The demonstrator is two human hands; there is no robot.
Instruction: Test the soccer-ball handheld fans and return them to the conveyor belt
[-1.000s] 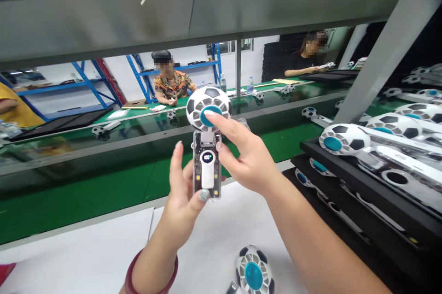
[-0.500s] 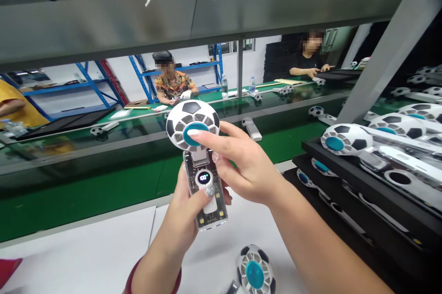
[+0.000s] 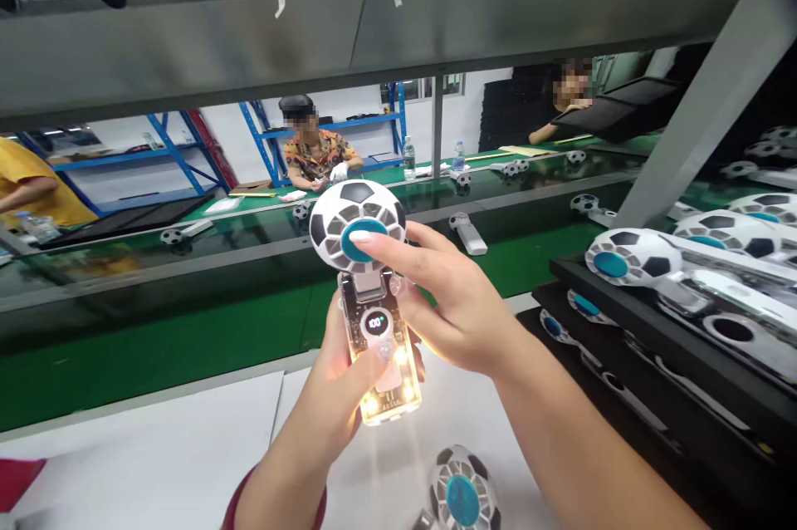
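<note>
Gripping hands: left hand (image 3: 342,385) pinches the lit transparent handle (image 3: 389,405); right hand (image 3: 464,301) rests an index fingertip on the teal hub (image 3: 372,226), remaining grip unclear.
Soccer-ball handheld fan (image 3: 358,196): raised above tabletop (image 3: 187,455); likely light, stiff, slick, crackable; best taken by handle.
Tabletop: white, second fan (image 3: 464,501) lying there.
Room: green conveyor (image 3: 249,306), stacked black trays (image 3: 568,271) right.

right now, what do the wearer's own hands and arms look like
The left hand and right hand are ungloved, and no sleeves show on the arms. A dark red band shows at the left wrist. The left thumbnail is silvery and glittery; the right index nail is whitish and rounded.
</note>
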